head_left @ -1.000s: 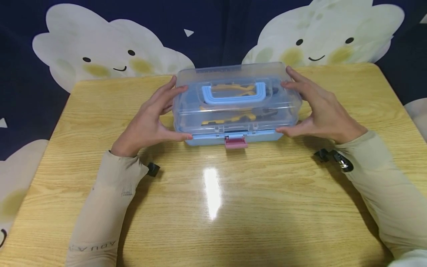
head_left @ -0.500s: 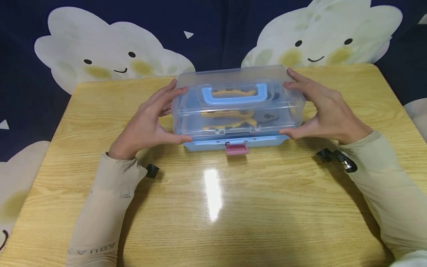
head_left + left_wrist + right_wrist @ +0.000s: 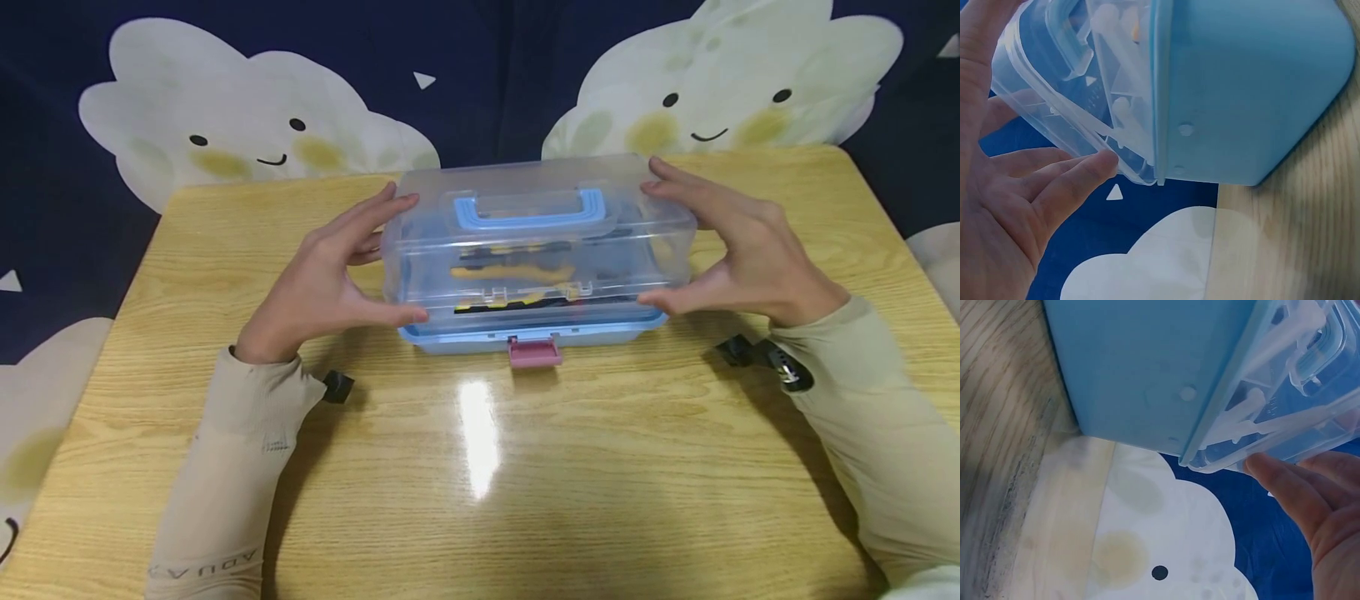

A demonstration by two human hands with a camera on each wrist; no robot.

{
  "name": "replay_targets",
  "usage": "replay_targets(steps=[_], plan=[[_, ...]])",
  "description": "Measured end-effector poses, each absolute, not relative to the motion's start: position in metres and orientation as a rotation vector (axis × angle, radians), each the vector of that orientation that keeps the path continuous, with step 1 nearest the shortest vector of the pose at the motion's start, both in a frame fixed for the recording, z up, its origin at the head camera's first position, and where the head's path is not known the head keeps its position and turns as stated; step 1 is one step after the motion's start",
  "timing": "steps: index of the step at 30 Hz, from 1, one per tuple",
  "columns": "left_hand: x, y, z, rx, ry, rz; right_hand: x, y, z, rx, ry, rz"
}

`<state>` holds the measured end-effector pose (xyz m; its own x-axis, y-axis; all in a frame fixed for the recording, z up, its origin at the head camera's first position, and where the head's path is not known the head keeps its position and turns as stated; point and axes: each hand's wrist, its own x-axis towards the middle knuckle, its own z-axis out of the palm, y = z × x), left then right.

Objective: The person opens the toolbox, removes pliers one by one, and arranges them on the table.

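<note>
A blue toolbox [image 3: 592, 338] stands on the table, its clear lid [image 3: 423, 250] partly raised at the front. My left hand [image 3: 326, 275] holds the lid's left end between thumb and fingers; my right hand [image 3: 757, 250] holds the right end likewise. On the lid's top is a blue handle [image 3: 528, 219]. The pink latch [image 3: 534, 352] hangs unfastened at the front. Through the lid show yellow and black items [image 3: 517, 272], too blurred to name. Pale hinged arms [image 3: 1125, 119] appear inside the lid in the left wrist view, and similar arms [image 3: 1241, 415] in the right.
The wooden table [image 3: 420, 500] spreads out in front of the box and to both sides. Behind its far edge hangs a dark blue cloth [image 3: 480, 100] printed with smiling clouds. A black strap [image 3: 780, 367] is on my right wrist.
The lid's front edge has risen off the base, with both hands moving along and slightly apart. A gap now shows above the base's front rim. The box sits slightly lower in view.
</note>
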<state>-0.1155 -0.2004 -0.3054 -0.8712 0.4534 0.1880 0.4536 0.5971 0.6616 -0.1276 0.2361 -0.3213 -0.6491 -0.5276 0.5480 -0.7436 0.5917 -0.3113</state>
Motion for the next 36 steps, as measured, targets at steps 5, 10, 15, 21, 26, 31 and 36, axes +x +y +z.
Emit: replay_targets(steps=[5,10,15,21,26,31,36], plan=[[-0.114,-0.200,-0.303,-0.810,-2.766,-1.226,-0.128,0.233,-0.320,1.031,-2.331,0.819],[-0.115,-0.200,-0.301,-0.827,-2.702,-1.272,-0.129,0.233,-0.319,0.996,-2.313,0.865],[-0.114,-0.197,-0.298,-0.793,-2.670,-1.347,-0.129,0.235,-0.319,0.962,-2.318,0.871],[-0.112,-0.193,-0.296,-0.769,-2.647,-1.375,-0.127,0.235,-0.321,0.923,-2.253,0.951],[-0.111,-0.188,-0.294,-0.775,-2.583,-1.461,-0.127,0.231,-0.323,0.895,-2.117,1.107],[-0.112,-0.184,-0.291,-0.759,-2.528,-1.533,-0.126,0.225,-0.322,0.892,-1.959,1.288],[-0.114,-0.183,-0.291,-0.715,-2.494,-1.492,-0.126,0.219,-0.323,0.867,-1.815,1.421]])
